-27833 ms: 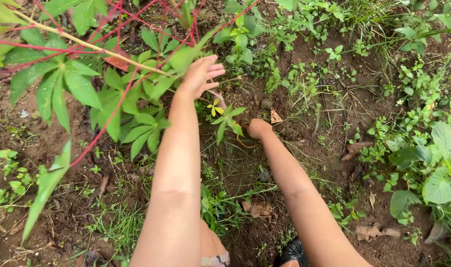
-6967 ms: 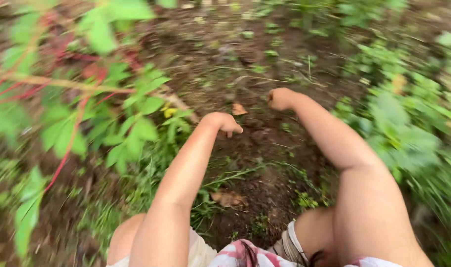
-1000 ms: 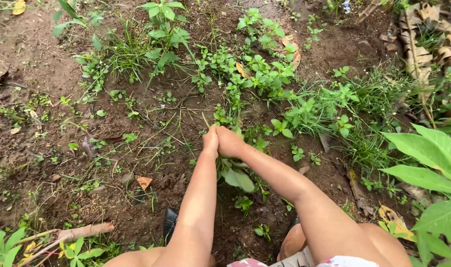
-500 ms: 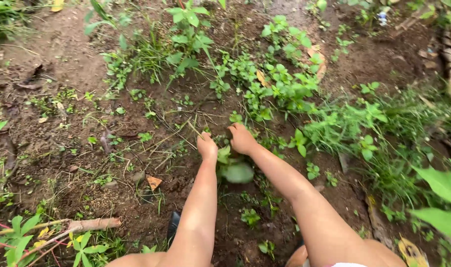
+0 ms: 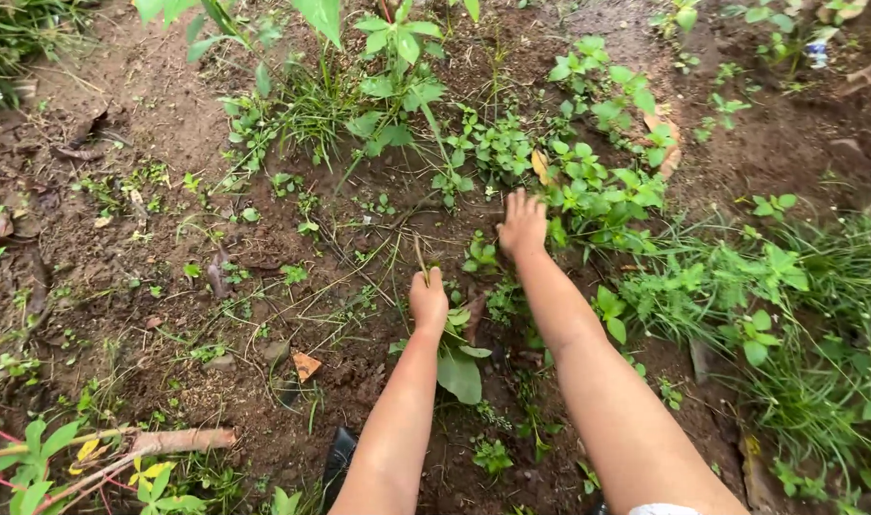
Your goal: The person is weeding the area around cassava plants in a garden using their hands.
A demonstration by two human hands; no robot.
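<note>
My left hand (image 5: pixel 428 299) is closed around a pulled weed (image 5: pixel 458 362); a thin stem pokes up from the fist and broad green leaves hang below it. My right hand (image 5: pixel 522 225) reaches farther out with fingers spread, resting on a patch of small leafy weeds (image 5: pixel 598 186) growing in the dark brown soil (image 5: pixel 159 114). Both bare forearms stretch up from the bottom of the view.
Grass and taller weeds (image 5: pixel 359 86) grow beyond the hands, and thick grass (image 5: pixel 798 315) fills the right side. A cut woody stem (image 5: pixel 173 442) with red-stalked leaves lies at the bottom left. A dark shoe tip (image 5: pixel 338 455) shows near the bottom centre. Dry leaves dot the soil.
The two hands, which met on one weed a second ago, have parted. My right hand has let go and moved forward to the leafy patch; my left keeps the weed.
</note>
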